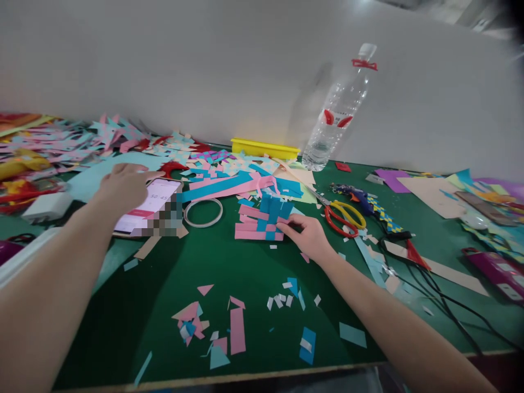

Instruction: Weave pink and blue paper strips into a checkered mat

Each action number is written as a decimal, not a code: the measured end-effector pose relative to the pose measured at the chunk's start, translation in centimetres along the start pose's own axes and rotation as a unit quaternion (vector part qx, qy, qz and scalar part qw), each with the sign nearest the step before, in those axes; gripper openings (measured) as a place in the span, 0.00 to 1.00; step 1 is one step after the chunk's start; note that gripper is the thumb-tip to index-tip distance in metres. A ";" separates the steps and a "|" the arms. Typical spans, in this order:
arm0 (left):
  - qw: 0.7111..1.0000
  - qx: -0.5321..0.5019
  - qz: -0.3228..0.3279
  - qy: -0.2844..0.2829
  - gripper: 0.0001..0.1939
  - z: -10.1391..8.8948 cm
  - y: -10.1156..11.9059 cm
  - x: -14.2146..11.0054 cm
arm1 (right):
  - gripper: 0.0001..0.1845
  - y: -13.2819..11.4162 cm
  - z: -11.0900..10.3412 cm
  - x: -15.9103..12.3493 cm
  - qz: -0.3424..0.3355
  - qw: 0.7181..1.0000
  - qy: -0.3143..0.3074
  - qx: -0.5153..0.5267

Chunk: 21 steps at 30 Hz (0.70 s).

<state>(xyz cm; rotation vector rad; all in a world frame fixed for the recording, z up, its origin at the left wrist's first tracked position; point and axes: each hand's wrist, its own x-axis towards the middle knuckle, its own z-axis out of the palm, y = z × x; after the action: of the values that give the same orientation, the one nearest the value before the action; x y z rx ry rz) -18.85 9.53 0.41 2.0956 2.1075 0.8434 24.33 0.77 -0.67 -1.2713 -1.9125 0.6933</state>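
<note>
My right hand (307, 237) pinches the right side of a small woven piece (268, 225) of pink and blue paper strips at the middle of the green table. Some strip ends of it stick up and out to the left. My left hand (125, 183) is stretched out over a lit smartphone (158, 199), fingers extended near its top edge. Whether it touches the screen I cannot tell. Long pink and blue paper strips (223, 188) lie behind the woven piece. To its left is a tape roll (203, 225). Scissors (328, 214) with red and yellow handles lie to its right.
A tilted water bottle (333, 117) stands at the back beside a yellow tray (266, 148). Heaped paper strips (118, 134) cover the back left. Paper scraps (237, 330) are strewn in front. A white charger (48, 207) is at left; black cables (438, 289) run along the right.
</note>
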 end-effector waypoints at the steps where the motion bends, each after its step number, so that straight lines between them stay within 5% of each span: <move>1: 1.000 0.017 0.000 -0.009 0.21 0.4 -0.3 0.0 | 0.20 0.0 0.0 0.0 -0.001 1.000 -0.001 -0.002; 21: 0.999 0.042 -0.024 -0.017 0.14 0.8 -1.8 -0.7 | 0.18 0.0 -0.1 -0.1 0.000 1.000 -0.016 -0.009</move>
<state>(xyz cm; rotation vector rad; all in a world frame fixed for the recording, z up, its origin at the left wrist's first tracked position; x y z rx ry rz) -20.13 9.23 -1.26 2.0738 2.2030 0.7207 24.47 0.69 -0.61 -1.2778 -1.9493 0.7015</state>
